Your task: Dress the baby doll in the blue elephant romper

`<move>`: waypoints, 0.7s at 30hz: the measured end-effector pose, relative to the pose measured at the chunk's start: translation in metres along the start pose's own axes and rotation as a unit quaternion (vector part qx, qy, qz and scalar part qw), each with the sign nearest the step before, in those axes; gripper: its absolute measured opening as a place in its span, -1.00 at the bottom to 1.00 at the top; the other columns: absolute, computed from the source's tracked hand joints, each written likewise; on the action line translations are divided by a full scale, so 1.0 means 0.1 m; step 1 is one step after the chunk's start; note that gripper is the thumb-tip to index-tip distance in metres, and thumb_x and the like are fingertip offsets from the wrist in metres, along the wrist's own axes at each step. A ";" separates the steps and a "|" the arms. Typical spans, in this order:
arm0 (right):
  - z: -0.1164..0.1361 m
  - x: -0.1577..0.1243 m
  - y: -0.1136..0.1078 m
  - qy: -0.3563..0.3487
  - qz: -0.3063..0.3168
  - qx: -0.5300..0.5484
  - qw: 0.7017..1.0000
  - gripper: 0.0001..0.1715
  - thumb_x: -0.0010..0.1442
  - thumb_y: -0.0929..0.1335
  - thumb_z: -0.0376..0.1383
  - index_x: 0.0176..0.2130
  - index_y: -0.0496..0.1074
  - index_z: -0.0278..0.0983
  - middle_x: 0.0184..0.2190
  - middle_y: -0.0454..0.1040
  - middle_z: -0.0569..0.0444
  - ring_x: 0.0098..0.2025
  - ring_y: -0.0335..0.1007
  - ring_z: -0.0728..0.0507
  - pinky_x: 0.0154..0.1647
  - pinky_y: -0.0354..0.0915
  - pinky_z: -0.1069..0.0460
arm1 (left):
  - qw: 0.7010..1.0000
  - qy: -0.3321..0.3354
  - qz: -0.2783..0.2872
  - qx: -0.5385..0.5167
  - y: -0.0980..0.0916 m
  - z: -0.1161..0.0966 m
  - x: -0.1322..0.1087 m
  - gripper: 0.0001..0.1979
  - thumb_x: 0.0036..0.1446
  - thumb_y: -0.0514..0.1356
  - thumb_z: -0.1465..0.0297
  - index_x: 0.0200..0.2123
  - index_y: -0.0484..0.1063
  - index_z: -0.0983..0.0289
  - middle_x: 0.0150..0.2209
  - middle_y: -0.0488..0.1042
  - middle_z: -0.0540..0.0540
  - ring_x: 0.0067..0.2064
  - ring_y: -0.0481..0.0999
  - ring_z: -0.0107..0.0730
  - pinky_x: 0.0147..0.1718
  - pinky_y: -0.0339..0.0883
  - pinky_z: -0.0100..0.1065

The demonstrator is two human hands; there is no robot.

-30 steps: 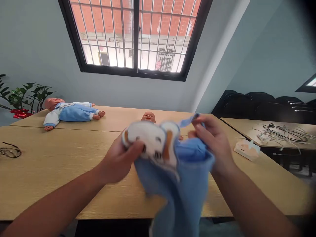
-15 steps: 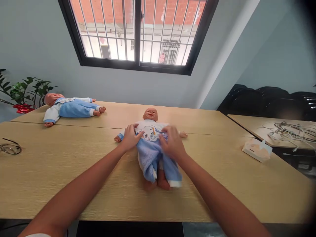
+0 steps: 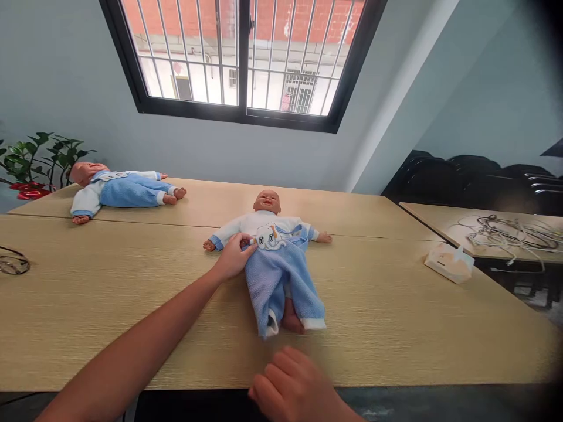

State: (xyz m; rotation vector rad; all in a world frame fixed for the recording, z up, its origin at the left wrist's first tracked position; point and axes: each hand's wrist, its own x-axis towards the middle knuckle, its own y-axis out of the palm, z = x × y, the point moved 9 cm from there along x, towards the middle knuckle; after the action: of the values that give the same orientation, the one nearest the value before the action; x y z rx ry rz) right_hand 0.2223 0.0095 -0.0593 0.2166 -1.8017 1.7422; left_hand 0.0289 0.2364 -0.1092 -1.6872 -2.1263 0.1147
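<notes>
A baby doll (image 3: 267, 202) lies on its back in the middle of the wooden table (image 3: 132, 281), wearing a white top. Blue fleece overalls (image 3: 281, 275) with an elephant bib lie over its body and legs. My left hand (image 3: 233, 257) pinches the left top corner of the overalls at the doll's chest. My right hand (image 3: 294, 387) hovers low at the table's near edge, away from the doll, fingers loosely curled and holding nothing.
A second dressed doll (image 3: 118, 190) lies at the far left near a plant (image 3: 35, 164). Glasses (image 3: 13, 261) rest at the left edge. A tissue box (image 3: 448, 261) sits at the right; cables (image 3: 505, 234) lie on another table.
The overalls went from held up in both hands to laid over the doll. My right hand has since let go and pulled back to the near edge.
</notes>
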 end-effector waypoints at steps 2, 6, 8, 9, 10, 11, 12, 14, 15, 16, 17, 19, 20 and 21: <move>-0.11 0.16 -0.13 -0.006 0.014 0.040 0.999 -0.69 0.39 0.29 -0.28 -0.43 0.34 -0.19 -0.56 0.37 0.10 -0.49 0.20 -0.13 -0.42 0.14 -0.09 | 1.000 0.005 -0.011 -0.020 -0.04 -0.02 0.01 -0.65 0.17 0.32 0.11 -0.16 0.46 0.26 0.01 0.50 0.22 0.05 0.46 -0.10 0.11 0.29 -0.12; -1.21 0.80 -0.33 0.128 0.011 0.046 0.991 -0.77 0.44 0.27 -0.21 -0.11 0.50 -0.22 -0.21 0.58 -0.07 -0.14 0.43 -0.25 -0.07 0.29 -0.13 | 0.996 0.010 0.008 -0.090 -0.04 -0.06 0.03 -0.60 0.20 0.30 0.02 -0.18 0.37 0.23 0.27 0.40 0.27 0.15 0.47 -0.11 0.12 0.33 -0.16; -1.88 1.08 -0.22 0.216 0.027 0.021 0.976 -0.57 0.46 0.27 -0.16 0.18 0.41 -0.33 0.11 0.52 -0.22 0.16 0.37 -0.33 0.18 0.22 -0.17 | 0.992 0.002 0.021 -0.123 -0.01 -0.05 0.04 -0.53 0.20 0.27 -0.05 -0.14 0.36 0.23 0.31 0.38 0.29 0.17 0.49 -0.12 0.11 0.35 -0.18; -2.14 1.19 -0.07 0.241 0.071 -0.002 0.968 -0.43 0.44 0.30 -0.13 0.28 0.33 -0.40 0.23 0.43 -0.31 0.27 0.30 -0.38 0.24 0.18 -0.19 | 0.991 -0.005 0.023 -0.134 0.00 -0.02 0.05 -0.48 0.19 0.26 -0.08 -0.08 0.37 0.24 0.29 0.40 0.30 0.17 0.49 -0.12 0.11 0.35 -0.18; -2.34 1.26 0.09 0.254 0.122 -0.017 0.960 -0.34 0.42 0.33 -0.11 0.32 0.29 -0.45 0.25 0.41 -0.38 0.29 0.28 -0.43 0.25 0.16 -0.21 | 0.989 -0.014 0.024 -0.142 0.01 0.02 0.06 -0.42 0.18 0.26 -0.11 -0.02 0.37 0.25 0.26 0.42 0.32 0.17 0.49 -0.10 0.12 0.35 -0.17; -2.46 1.33 0.22 0.251 0.144 -0.019 0.957 -0.30 0.37 0.39 -0.10 0.31 0.31 -0.47 0.20 0.45 -0.39 0.26 0.32 -0.45 0.24 0.17 -0.22 | 0.988 -0.023 0.026 -0.147 0.01 0.06 0.08 -0.36 0.16 0.26 -0.12 0.04 0.36 0.28 0.22 0.45 0.34 0.17 0.49 -0.09 0.11 0.36 -0.16; -2.54 1.37 0.32 0.244 0.166 -0.019 0.955 -0.32 0.34 0.42 -0.11 0.28 0.36 -0.46 0.15 0.49 -0.38 0.21 0.36 -0.45 0.23 0.17 -0.22 | 0.987 -0.033 0.033 -0.151 0.02 0.11 0.09 -0.31 0.15 0.26 -0.13 0.10 0.35 0.30 0.17 0.47 0.35 0.14 0.50 -0.08 0.09 0.37 -0.15; -2.56 1.40 0.42 0.221 0.177 -0.013 0.959 -0.52 0.32 0.44 -0.17 0.13 0.49 -0.39 0.03 0.56 -0.27 0.12 0.42 -0.38 0.20 0.19 -0.18 | 0.985 -0.046 0.062 -0.156 0.04 0.16 0.12 -0.24 0.13 0.29 -0.10 0.17 0.35 0.35 0.09 0.52 0.35 0.07 0.55 -0.07 0.00 0.42 -0.14; -2.52 1.39 0.40 0.208 0.173 -0.010 0.963 -0.62 0.34 0.43 -0.19 0.05 0.53 -0.36 0.00 0.56 -0.23 0.10 0.42 -0.34 0.20 0.20 -0.16 | 0.983 -0.048 0.082 -0.159 0.04 0.16 0.12 -0.25 0.12 0.31 -0.08 0.17 0.37 0.36 0.07 0.55 0.34 0.03 0.56 -0.07 -0.04 0.43 -0.15; -2.45 1.38 0.35 0.191 0.161 -0.003 0.968 -0.70 0.36 0.41 -0.19 -0.01 0.55 -0.33 -0.01 0.55 -0.20 0.10 0.41 -0.31 0.19 0.22 -0.15 | 0.981 -0.047 0.100 -0.160 0.03 0.15 0.13 -0.27 0.10 0.33 -0.05 0.15 0.40 0.35 0.04 0.57 0.32 -0.01 0.57 -0.09 -0.06 0.43 -0.16; -2.36 1.37 0.27 0.167 0.144 0.011 0.975 -0.74 0.37 0.40 -0.18 -0.07 0.54 -0.31 -0.01 0.54 -0.19 0.10 0.39 -0.30 0.18 0.23 -0.14 | 0.979 -0.042 0.116 -0.160 0.01 0.12 0.12 -0.32 0.07 0.36 -0.01 0.11 0.45 0.34 0.01 0.58 0.28 -0.03 0.57 -0.10 -0.07 0.43 -0.17; -2.11 1.34 0.08 0.104 0.107 0.065 0.987 -0.76 0.36 0.42 -0.14 -0.11 0.52 -0.27 0.02 0.50 -0.17 0.16 0.35 -0.31 0.21 0.24 -0.17 | 0.978 -0.029 0.139 -0.153 -0.04 0.03 0.10 -0.45 0.04 0.41 0.07 -0.02 0.54 0.32 -0.06 0.61 0.20 -0.05 0.55 -0.11 -0.03 0.41 -0.18; -1.99 1.32 -0.01 0.077 0.096 0.101 0.987 -0.76 0.34 0.43 -0.13 -0.11 0.52 -0.24 0.04 0.50 -0.15 0.19 0.33 -0.32 0.23 0.24 -0.19 | 0.978 -0.022 0.143 -0.148 -0.07 -0.02 0.08 -0.52 0.04 0.41 0.09 -0.08 0.57 0.30 -0.10 0.62 0.16 -0.05 0.54 -0.11 -0.02 0.41 -0.18; -1.90 1.29 -0.08 0.064 0.096 0.137 0.984 -0.77 0.34 0.44 -0.13 -0.11 0.51 -0.22 0.04 0.51 -0.13 0.19 0.34 -0.32 0.23 0.24 -0.20 | 0.979 -0.015 0.144 -0.143 -0.10 -0.07 0.06 -0.58 0.06 0.40 0.10 -0.13 0.59 0.28 -0.15 0.62 0.12 -0.06 0.52 -0.11 0.00 0.40 -0.17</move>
State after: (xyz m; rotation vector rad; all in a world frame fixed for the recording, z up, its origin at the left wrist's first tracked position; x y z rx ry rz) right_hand 0.1824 0.2267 0.0047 0.0403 -1.5300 2.0887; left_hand 0.0212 0.2383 -0.0976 -2.1686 -1.9801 -0.0865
